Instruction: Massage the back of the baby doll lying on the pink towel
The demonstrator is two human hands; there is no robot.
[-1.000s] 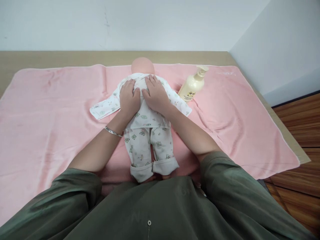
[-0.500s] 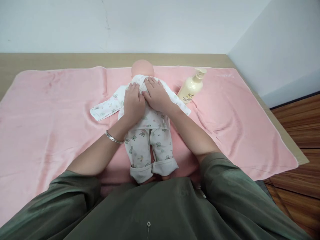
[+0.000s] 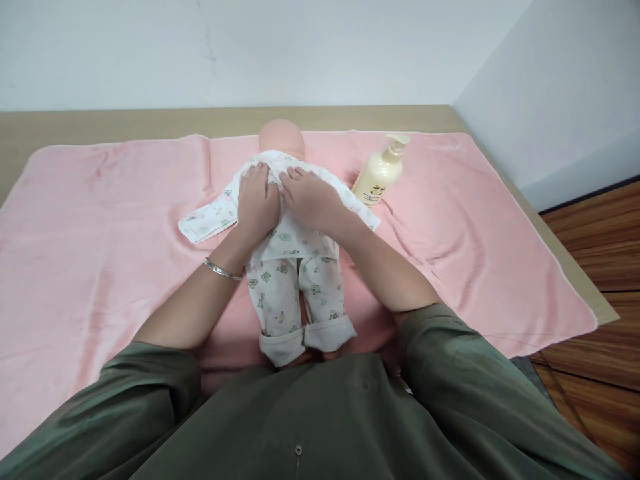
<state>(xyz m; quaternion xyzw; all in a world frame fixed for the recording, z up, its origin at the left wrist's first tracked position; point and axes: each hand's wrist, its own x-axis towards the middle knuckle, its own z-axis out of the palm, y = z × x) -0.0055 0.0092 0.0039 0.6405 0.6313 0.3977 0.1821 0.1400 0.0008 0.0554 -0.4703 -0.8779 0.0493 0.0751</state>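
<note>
A bald doll lies stretched out, dressed in a white patterned top and matching trousers with turned-up cuffs. Its face does not show. My left hand rests on the left side of the upper top, fingers close together and laid on the cloth. Opposite it, my right hand presses on the top with its fingers slightly bent. Between the two hands the fabric is creased. Neither hand visibly holds anything. A cream pump bottle leans to the right, near the top's right sleeve.
Under the doll a pink blanket covers most of a light wooden table. White walls border the back and right. A brown wood-grain surface lies below the table's right edge.
Both hands have slid slightly left over the top. My right fingers are more bent than before, and the left hand sits further from the middle. The view has shifted a little.
</note>
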